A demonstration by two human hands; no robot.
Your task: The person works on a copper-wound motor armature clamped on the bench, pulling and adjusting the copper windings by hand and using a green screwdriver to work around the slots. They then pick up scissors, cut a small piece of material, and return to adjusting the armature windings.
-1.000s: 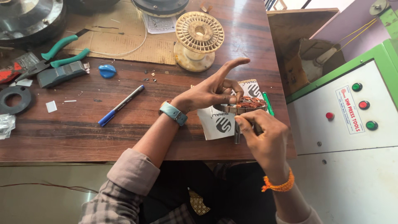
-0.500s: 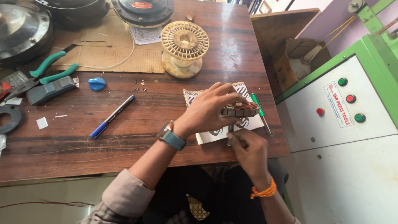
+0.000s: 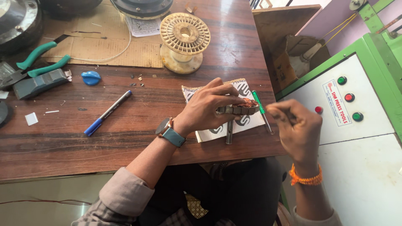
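Note:
My left hand point(image 3: 207, 106), with a watch on its wrist, grips a small ring-shaped metal core with copper windings point(image 3: 239, 109) from above, holding it over a printed paper sheet point(image 3: 209, 134) near the table's front edge. A short metal rod point(image 3: 229, 133) lies on the paper just below the core. A green-handled screwdriver point(image 3: 260, 105) lies right of it. My right hand point(image 3: 295, 123) hovers past the table's right edge, apart from the core, fingers pinched together; nothing visible sits between them.
A cream plastic spool point(image 3: 185, 33) stands behind the paper. A blue pen point(image 3: 106, 113), a blue cap point(image 3: 91, 78), green-handled pliers point(image 3: 39, 62), a grey block point(image 3: 37, 83) and cardboard point(image 3: 96, 46) lie to the left. A white and green control cabinet point(image 3: 360, 146) stands to the right.
My right hand left its spot under the core and drew away to the right, off the table's edge. My left hand stayed clamped on the core.

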